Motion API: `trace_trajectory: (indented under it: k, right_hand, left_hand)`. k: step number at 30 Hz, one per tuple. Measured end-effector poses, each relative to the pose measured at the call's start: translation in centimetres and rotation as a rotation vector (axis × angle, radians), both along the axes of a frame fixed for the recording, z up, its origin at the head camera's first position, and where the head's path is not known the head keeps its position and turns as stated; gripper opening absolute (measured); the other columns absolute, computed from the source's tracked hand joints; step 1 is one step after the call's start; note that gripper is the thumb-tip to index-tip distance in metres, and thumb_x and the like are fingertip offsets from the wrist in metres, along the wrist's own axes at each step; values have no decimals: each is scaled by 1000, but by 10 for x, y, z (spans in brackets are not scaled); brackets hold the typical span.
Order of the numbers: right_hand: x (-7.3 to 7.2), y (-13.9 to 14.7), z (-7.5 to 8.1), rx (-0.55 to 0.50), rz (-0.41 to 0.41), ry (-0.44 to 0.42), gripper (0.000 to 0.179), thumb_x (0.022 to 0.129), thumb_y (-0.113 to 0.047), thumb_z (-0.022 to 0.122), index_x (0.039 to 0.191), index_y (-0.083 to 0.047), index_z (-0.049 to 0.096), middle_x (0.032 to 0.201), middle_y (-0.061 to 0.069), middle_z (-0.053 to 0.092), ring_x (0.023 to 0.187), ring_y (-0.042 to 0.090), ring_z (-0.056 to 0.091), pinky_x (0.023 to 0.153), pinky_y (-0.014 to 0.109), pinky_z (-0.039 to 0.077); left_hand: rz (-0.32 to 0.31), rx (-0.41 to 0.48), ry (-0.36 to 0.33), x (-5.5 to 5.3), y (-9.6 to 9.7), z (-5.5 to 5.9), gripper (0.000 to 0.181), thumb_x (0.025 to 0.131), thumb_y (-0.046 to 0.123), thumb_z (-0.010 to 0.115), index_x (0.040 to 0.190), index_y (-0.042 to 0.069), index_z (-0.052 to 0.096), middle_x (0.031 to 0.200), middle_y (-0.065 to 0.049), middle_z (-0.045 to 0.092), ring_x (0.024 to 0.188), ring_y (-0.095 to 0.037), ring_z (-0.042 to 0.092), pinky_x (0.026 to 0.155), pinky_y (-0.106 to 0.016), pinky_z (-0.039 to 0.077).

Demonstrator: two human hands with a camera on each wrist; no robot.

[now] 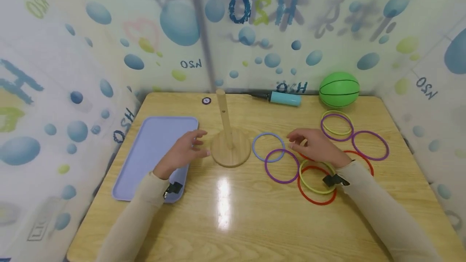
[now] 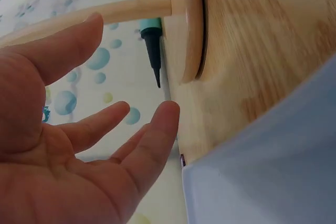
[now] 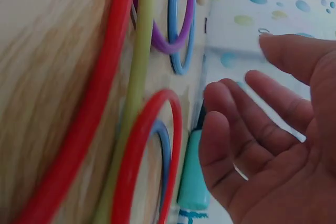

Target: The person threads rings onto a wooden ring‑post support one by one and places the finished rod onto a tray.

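Observation:
My left hand (image 1: 185,151) hovers over the right edge of a lavender tray (image 1: 154,132), its loosely bent fingers pointing toward a wooden peg stand. That stand has a round base (image 1: 236,159) and an upright post (image 1: 225,116). Nothing lies in the left palm (image 2: 68,177). Above several plastic rings, my right hand (image 1: 314,144) holds nothing, and its relaxed fingers (image 3: 215,135) are apart from them. Nearest to it are a blue ring (image 1: 253,148), a purple ring (image 1: 266,169), a yellow ring (image 1: 303,183) and a red ring (image 1: 320,203).
Farther right lie another purple ring (image 1: 388,148) and a yellow ring (image 1: 336,112). A green ball (image 1: 339,89) sits at the back right, beside a teal hand pump (image 1: 285,98). A small dark disc (image 1: 206,100) lies at the back edge. Printed curtains (image 1: 255,51) enclose the table.

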State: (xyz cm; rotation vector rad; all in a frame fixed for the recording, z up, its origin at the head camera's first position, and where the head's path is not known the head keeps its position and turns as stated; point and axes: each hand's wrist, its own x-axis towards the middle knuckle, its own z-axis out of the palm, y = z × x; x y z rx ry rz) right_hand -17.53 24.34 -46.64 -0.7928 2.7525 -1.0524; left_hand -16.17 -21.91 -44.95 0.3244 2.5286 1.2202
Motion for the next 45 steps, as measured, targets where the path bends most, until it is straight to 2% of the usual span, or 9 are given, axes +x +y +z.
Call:
trace_trajectory:
  k: [4, 10, 17, 26, 31, 37, 41, 45]
  right_hand:
    - [0, -7, -4, 41, 18, -31, 25, 99, -19, 76, 122, -9, 75, 105, 1, 78, 88, 10, 68, 75, 29, 56]
    - [-3, -14, -7, 57, 37, -123, 24, 97, -17, 78, 119, -7, 74, 97, -2, 75, 88, 10, 66, 76, 28, 54]
    - [-8, -18, -9, 95, 69, -144, 20, 94, -12, 81, 113, -7, 76, 94, -2, 74, 85, 10, 64, 76, 28, 53]
    - [-10, -23, -10, 110, 94, -185, 10, 92, -12, 82, 99, -15, 76, 82, -7, 70, 74, 9, 61, 69, 27, 51]
    - [-11, -20, -8, 88, 117, -186, 8, 94, -16, 81, 102, -16, 78, 84, -8, 72, 76, 9, 63, 68, 26, 51]
    - [-13, -16, -7, 33, 127, -231, 8, 95, -15, 80, 103, -16, 80, 86, -7, 73, 76, 10, 62, 70, 26, 51]
    - [-11, -14, -1, -31, 137, -269, 8, 97, -13, 78, 104, -13, 80, 90, 1, 74, 76, 12, 59, 69, 26, 50]
    - [-8, -14, 5, -87, 137, -352, 11, 99, -9, 73, 109, -5, 77, 92, 12, 73, 69, 19, 64, 62, 29, 55]
  left_hand:
    - [-13, -37, -48, 1, 9, -6, 74, 96, 24, 81, 157, 5, 46, 160, -25, 44, 140, -46, 54, 108, -55, 52]
    - [-26, -67, -28, -5, 18, -11, 76, 92, 24, 84, 156, 4, 48, 155, -26, 51, 136, -45, 59, 108, -55, 51]
    - [-69, -56, -21, -14, 26, -21, 78, 89, 20, 87, 155, 1, 49, 150, -25, 57, 134, -41, 61, 108, -51, 52]
    - [-38, -29, -41, -15, 30, -22, 75, 88, 11, 87, 152, -3, 51, 143, -24, 62, 128, -38, 64, 103, -47, 55]
    - [-42, -27, -22, -17, 31, -24, 76, 86, 9, 88, 150, -6, 51, 138, -25, 64, 122, -37, 67, 101, -46, 56]
    - [-19, -49, -17, -16, 32, -29, 79, 85, 10, 90, 153, -1, 51, 136, -23, 58, 119, -33, 65, 100, -44, 55]
    - [-12, -61, -14, -16, 33, -26, 82, 84, 12, 91, 155, 1, 50, 135, -22, 56, 118, -32, 64, 100, -44, 54]
    - [-13, -71, -11, -17, 32, -26, 84, 84, 12, 91, 155, 2, 49, 134, -21, 56, 118, -31, 64, 100, -43, 54]
